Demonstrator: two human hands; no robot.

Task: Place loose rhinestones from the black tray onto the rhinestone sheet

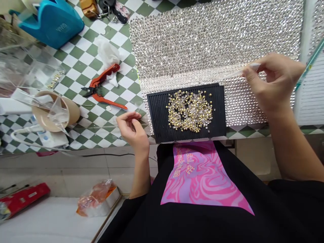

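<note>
Sheet of silvery stones (215, 37) at one o'clock looks mostly filled, loose gold-backed stones (199, 113) on black ribbed tray (158, 118), right hand (274, 81) pinching white stick (235, 73), left hand (134, 131) half-curled, empty.

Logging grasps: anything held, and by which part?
Right hand pinches a slim white tool near its broad end; left hand holds nothing visible.
</note>
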